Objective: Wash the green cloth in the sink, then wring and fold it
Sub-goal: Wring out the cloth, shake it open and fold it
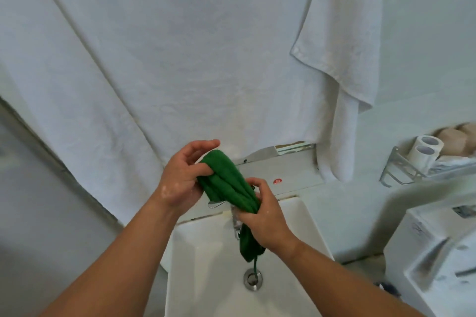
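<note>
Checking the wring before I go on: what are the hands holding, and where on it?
Both hold the cloth over the sink: left hand grips its upper end, right hand its lower part.

A large white towel (154, 59) hangs across the far wall and covers most of it. A narrower white towel (342, 64) hangs just to its right, overlapping its edge. Below them runs a white ledge (296, 167) with a small red sticker (278, 181). On the pale right wall (425, 33) a wire rack (398, 170) holds two paper rolls (425, 148). The light is soft and even.
</note>
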### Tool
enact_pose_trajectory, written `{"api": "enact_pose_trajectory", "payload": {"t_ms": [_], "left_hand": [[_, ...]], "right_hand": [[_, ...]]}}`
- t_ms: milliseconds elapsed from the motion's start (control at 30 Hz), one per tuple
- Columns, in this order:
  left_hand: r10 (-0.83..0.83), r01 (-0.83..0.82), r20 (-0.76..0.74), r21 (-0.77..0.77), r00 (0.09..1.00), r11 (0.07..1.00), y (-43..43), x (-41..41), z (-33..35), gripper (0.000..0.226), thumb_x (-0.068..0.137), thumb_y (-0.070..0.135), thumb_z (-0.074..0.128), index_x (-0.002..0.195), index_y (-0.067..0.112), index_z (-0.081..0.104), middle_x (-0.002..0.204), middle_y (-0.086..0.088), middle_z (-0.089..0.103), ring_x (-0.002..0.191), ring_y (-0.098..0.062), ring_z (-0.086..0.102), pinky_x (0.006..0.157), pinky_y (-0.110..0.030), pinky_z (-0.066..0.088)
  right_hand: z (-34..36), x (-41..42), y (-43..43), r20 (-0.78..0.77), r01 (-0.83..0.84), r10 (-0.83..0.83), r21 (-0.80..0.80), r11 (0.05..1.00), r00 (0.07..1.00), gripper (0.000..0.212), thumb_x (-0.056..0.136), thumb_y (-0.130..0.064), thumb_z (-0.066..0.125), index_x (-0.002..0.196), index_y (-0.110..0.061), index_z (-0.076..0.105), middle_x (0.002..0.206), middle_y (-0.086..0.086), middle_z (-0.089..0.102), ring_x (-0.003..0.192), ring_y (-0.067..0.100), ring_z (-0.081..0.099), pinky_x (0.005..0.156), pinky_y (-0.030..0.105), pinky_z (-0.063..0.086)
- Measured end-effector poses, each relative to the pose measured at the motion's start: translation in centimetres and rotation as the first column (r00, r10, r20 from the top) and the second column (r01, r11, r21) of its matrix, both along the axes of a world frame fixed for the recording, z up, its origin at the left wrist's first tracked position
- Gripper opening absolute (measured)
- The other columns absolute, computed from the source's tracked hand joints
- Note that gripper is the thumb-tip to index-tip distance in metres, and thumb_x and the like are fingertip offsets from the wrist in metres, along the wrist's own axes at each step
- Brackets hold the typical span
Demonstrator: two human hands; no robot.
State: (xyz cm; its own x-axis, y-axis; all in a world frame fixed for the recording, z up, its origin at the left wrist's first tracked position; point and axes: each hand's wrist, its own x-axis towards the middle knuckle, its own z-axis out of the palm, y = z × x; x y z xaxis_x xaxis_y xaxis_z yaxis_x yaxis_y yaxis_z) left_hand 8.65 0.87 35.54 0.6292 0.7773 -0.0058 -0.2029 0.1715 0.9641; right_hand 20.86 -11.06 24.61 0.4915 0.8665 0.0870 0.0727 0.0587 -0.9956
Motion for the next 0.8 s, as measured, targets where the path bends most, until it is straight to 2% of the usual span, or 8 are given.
{"api": "enact_pose_trajectory", "payload": {"t_ms": [100,200,333,433,500,633,700,800], "left_hand": [[0.110,-0.110,-0.012,-0.136,0.994,0.985,1.4,-3.7,-4.2,0.047,0.082,-0.027,0.042,0.105,0.006,0.066,0.129,-0.011,0.066,0.095,-0.025,0.072,0.073,-0.035,0.061],[0.073,-0.095,-0.114,-0.201,0.991,0.975,0.9,-5.8,-9.6,0.049,0.080,-0.028,0.044,0.110,0.004,0.066,0.133,-0.022,0.060,0.101,-0.036,0.068,0.076,-0.046,0.057],[-0.178,0.146,-0.249,-0.141,0.952,0.979,-1.2,-5.9,-13.0,0.061,0.077,-0.015,0.059,0.125,0.023,0.066,0.132,-0.011,0.063,0.117,-0.036,0.063,0.102,-0.065,0.046],[-0.344,0.359,-0.247,0.016,0.906,0.933,-2.3,-4.9,-12.0,0.084,0.072,0.002,0.072,0.145,0.035,0.046,0.144,0.002,0.055,0.134,-0.023,0.050,0.108,-0.056,0.043],[-0.368,0.380,-0.147,0.062,0.918,0.923,-3.2,-3.6,-10.8,0.093,0.072,0.007,0.080,0.150,0.030,0.036,0.148,-0.003,0.051,0.138,-0.024,0.047,0.110,-0.048,0.042],[-0.272,0.271,0.080,0.025,0.959,0.962,-5.3,-0.6,-9.8,0.089,0.067,0.013,0.088,0.143,0.013,0.043,0.136,-0.026,0.056,0.127,-0.043,0.054,0.103,-0.054,0.046],[-0.202,0.211,0.155,-0.045,0.967,0.976,-6.0,0.5,-10.1,0.089,0.064,0.014,0.092,0.141,0.010,0.046,0.132,-0.029,0.056,0.125,-0.047,0.054,0.100,-0.055,0.048],[-0.156,0.183,0.214,-0.114,0.964,0.976,-6.8,1.5,-10.6,0.082,0.069,0.001,0.085,0.141,0.012,0.047,0.133,-0.030,0.056,0.125,-0.045,0.055,0.102,-0.057,0.048]], "right_hand": [[0.6,2.0,-0.5,0.155,-0.087,0.099,-0.080,0.993,0.983,0.052,0.077,-0.006,0.079,0.112,-0.033,0.054,0.097,0.000,0.070,0.081,0.014,0.070,0.070,0.029,0.059],[2.2,2.8,-0.3,0.282,-0.145,0.184,-0.156,0.977,0.942,0.044,0.072,-0.007,0.079,0.105,-0.031,0.062,0.093,-0.005,0.070,0.077,0.009,0.068,0.066,0.023,0.055],[4.3,2.6,0.6,0.413,-0.176,0.260,-0.230,0.957,0.873,0.044,0.068,-0.009,0.075,0.105,-0.033,0.071,0.094,-0.011,0.068,0.083,0.007,0.066,0.071,0.026,0.060],[5.9,2.4,1.1,0.454,-0.208,0.322,-0.282,0.936,0.831,0.048,0.069,-0.010,0.072,0.110,-0.035,0.072,0.105,-0.014,0.063,0.093,0.008,0.064,0.076,0.020,0.055],[6.7,2.3,1.2,0.321,-0.253,0.324,-0.242,0.937,0.890,0.055,0.070,0.000,0.068,0.115,-0.031,0.071,0.108,-0.009,0.068,0.094,0.011,0.069,0.078,0.022,0.056],[6.8,1.1,1.4,-0.075,-0.220,0.217,-0.031,0.975,0.973,0.059,0.074,0.017,0.056,0.112,-0.024,0.074,0.114,0.003,0.070,0.101,0.018,0.071,0.080,0.028,0.057],[6.2,0.2,1.9,-0.226,-0.109,0.116,0.045,0.993,0.967,0.059,0.076,0.020,0.051,0.108,-0.024,0.076,0.113,0.003,0.071,0.102,0.019,0.070,0.080,0.028,0.057],[4.8,-0.5,2.7,-0.408,0.049,0.002,0.116,0.992,0.913,0.058,0.082,0.019,0.048,0.104,-0.025,0.078,0.113,0.005,0.071,0.099,0.019,0.069,0.081,0.030,0.057]]}}
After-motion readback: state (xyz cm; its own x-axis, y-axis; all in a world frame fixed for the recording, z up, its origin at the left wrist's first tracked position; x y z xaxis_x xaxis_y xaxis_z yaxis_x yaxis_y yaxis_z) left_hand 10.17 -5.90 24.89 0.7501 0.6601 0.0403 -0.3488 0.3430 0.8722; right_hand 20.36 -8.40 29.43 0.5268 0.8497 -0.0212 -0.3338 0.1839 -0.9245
